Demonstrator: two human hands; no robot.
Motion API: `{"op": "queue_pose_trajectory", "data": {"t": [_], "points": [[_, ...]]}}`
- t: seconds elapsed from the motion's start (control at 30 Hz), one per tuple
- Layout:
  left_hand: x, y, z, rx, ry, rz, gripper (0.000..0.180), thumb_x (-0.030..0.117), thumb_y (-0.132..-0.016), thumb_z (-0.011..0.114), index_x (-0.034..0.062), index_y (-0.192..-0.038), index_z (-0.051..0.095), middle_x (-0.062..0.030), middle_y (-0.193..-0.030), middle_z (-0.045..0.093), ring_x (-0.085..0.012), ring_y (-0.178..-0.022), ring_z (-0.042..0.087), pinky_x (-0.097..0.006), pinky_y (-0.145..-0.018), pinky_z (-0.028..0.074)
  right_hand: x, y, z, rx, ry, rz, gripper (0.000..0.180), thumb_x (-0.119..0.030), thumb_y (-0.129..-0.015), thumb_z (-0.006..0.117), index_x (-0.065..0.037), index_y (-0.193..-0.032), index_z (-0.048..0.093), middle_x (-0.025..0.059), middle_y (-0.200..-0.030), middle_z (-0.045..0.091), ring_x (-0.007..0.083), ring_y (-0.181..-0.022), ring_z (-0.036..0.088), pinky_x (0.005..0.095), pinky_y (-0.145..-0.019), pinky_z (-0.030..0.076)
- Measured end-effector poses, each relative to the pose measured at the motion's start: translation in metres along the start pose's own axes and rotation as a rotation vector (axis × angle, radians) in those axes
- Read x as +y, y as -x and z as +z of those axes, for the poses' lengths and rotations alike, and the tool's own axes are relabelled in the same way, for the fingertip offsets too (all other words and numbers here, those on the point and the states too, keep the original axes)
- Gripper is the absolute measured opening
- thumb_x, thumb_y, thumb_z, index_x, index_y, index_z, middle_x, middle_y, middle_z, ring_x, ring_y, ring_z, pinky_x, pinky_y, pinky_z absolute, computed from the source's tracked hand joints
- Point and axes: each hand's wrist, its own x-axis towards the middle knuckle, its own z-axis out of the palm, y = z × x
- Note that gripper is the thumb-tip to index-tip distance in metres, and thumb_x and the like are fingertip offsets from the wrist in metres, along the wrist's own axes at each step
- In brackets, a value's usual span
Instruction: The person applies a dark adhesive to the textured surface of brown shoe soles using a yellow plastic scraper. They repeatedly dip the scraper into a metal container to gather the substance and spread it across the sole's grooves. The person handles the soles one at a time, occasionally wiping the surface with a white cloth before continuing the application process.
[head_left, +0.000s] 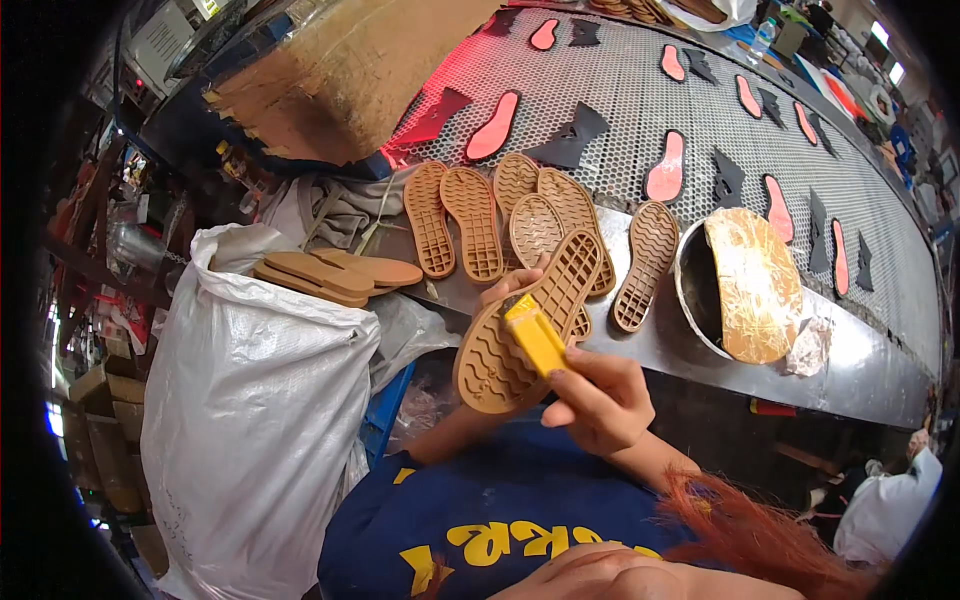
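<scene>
A tan rubber shoe sole [487, 365] is tilted in front of me, its patterned tread facing up. My left hand [508, 287] grips it by the far left edge, fingers partly hidden behind it. My right hand [610, 398] is closed around a yellow block-shaped tool [540, 342], whose far end lies over the middle of the tread; whether it touches, I cannot tell. Behind, more tan soles lie tread up on the metal ledge [610, 360]: a pair [470, 215] at the left, an overlapping cluster [537, 225], and a single sole [645, 260] at the right.
At the left stands a white woven sack [260, 430] with tan soles [320, 275] on its top. A round tub [695, 290] with a tape-covered tan lid piece sits right. Beyond runs a mesh conveyor belt [620, 95] carrying pink insoles [493, 125] and black cut pieces [575, 137].
</scene>
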Motion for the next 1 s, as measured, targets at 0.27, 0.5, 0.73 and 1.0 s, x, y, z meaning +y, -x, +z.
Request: {"op": "queue_pose_trajectory", "data": {"t": [0.27,0.5,0.73,1.0], "points": [[-0.018,0.001,0.014,0.007,0.146,0.185,0.077,0.001,-0.075,0.073,0.0120,-0.135,0.026,-0.0147,-0.129,0.042,-0.0296,-0.132,0.036,-0.046,-0.109,0.033,-0.008,-0.017,0.000,-0.062,-0.015,-0.198,0.039,-0.036,-0.082,0.069,-0.002,-0.101,0.067,0.0176,-0.104,0.057,0.0216,-0.089,0.061,0.0258,-0.072,0.055],[-0.034,-0.003,0.013,-0.074,0.411,0.091,0.048,0.025,-0.087,0.064,0.0112,-0.125,0.040,-0.0156,-0.121,0.050,-0.0283,-0.119,0.049,-0.048,-0.102,0.040,-0.010,-0.020,0.001,-0.057,-0.094,-0.221,0.035,-0.035,-0.077,0.076,-0.005,-0.092,0.069,0.0182,-0.105,0.056,0.0232,-0.083,0.063,0.0274,-0.067,0.055],[-0.041,0.007,0.011,-0.091,0.935,-0.262,0.039,0.036,-0.095,0.048,0.0119,-0.125,0.043,-0.0154,-0.118,0.055,-0.0295,-0.116,0.051,-0.049,-0.103,0.041,-0.010,-0.021,0.000,-0.083,-0.088,-0.217,0.040,-0.043,-0.083,0.068,-0.006,-0.098,0.067,0.0182,-0.107,0.056,0.0228,-0.090,0.060,0.0302,-0.075,0.055],[-0.023,0.003,-0.008,-0.279,0.929,-0.506,0.059,0.030,-0.087,0.065,0.0139,-0.134,0.031,-0.0102,-0.131,0.046,-0.0273,-0.125,0.045,-0.047,-0.107,0.037,0.010,-0.027,-0.010,-0.192,-0.248,-0.254,0.034,-0.030,-0.080,0.073,0.000,-0.091,0.062,0.0188,-0.101,0.057,0.0286,-0.076,0.066,0.0333,-0.062,0.056]]}}
